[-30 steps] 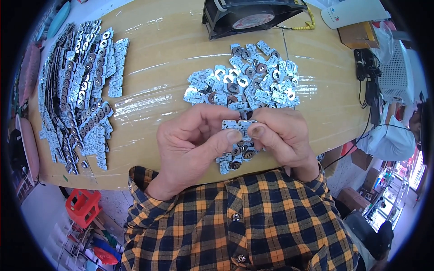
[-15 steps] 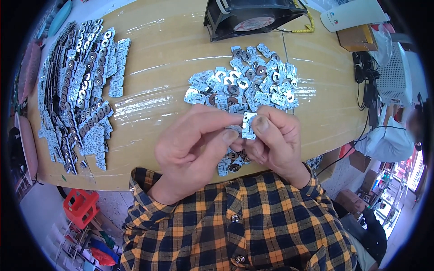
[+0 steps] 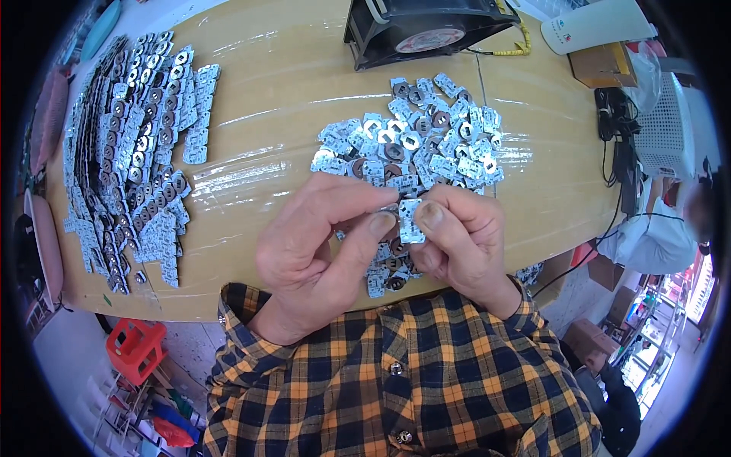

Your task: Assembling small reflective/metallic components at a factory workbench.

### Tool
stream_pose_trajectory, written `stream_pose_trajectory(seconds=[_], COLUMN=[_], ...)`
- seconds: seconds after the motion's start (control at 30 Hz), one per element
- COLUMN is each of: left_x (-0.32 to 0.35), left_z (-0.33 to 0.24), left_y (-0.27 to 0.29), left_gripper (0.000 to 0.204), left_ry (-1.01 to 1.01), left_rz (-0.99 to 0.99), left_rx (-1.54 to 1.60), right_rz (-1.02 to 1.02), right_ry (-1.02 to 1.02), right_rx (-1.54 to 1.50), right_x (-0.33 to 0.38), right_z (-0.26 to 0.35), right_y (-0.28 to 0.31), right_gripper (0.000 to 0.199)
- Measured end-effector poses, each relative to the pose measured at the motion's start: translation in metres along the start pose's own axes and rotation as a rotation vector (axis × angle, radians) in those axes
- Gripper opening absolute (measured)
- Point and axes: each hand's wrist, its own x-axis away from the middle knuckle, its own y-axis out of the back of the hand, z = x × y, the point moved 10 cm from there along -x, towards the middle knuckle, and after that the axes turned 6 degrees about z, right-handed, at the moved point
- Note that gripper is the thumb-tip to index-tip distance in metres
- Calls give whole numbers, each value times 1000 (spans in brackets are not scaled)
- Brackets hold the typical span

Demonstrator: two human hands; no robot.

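Between the thumb and fingers of my right hand (image 3: 461, 232) is a small white circuit board (image 3: 411, 221), held roughly upright with its dark components showing. My left hand (image 3: 316, 251) is closed in a pinch right beside the board's left edge. Whatever lies between its thumb and index finger is mostly hidden. Just beyond both hands spreads a loose pile of circuit boards (image 3: 411, 141), many carrying round metal coin-cell holders. Part of this pile also shows beneath my hands.
Rows of joined circuit boards (image 3: 137, 145) cover the table's left side. A black fan (image 3: 426, 34) stands at the far edge. At the right are a white bottle (image 3: 598, 27), a cardboard box (image 3: 603, 65), black cables (image 3: 613, 114) and a white basket (image 3: 662, 129).
The board in my right hand has shifted slightly left and toward me, closer to my left fingertips. At the lower right, a dark-clothed person in the background has moved.
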Motion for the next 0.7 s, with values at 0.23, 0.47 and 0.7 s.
stream_pose_trajectory(seconds=[0.23,0.47,0.7], left_x=[2,1,4], left_z=[-4,-2,2], left_y=[-2,-3,-3], left_gripper=[18,21,21], left_ry=[-19,16,92], left_rz=[-39,-26,-37], left_rx=[14,16,80], right_rz=[-39,-66,-83], right_ry=[-17,22,59], right_rx=[-148,-103,-115], right_x=[-5,-4,0], right_z=[-2,-3,4], right_y=[4,6,9], right_gripper=[28,28,28])
